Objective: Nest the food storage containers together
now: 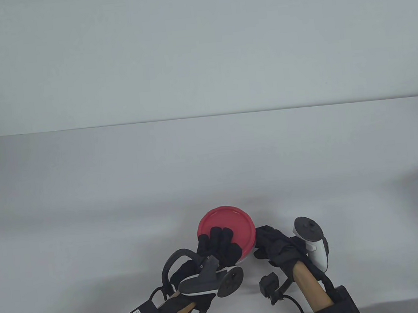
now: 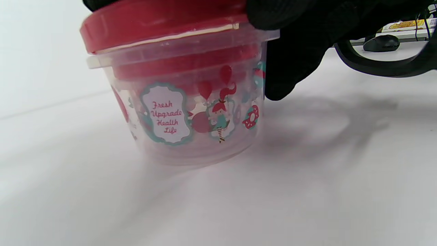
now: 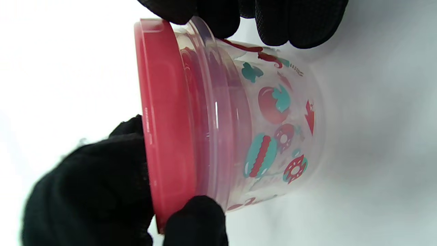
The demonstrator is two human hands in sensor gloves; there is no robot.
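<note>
Near the front edge of the table [image 1: 87, 181], a clear printed container [image 2: 191, 116] with a red lid [image 1: 226, 223] is seen standing upright, and a 2nd red lid is visible through its wall in the left wrist view, so a smaller tub appears nested inside. The lid is pressed from above by the left hand [image 1: 217, 249], whose fingers [image 1: 221, 235] are laid over its near part with the thumb curled down the side. The container's right side is gripped by the right hand [image 1: 275, 245], its fingers [image 3: 293, 20] curled against the rim and wall.
</note>
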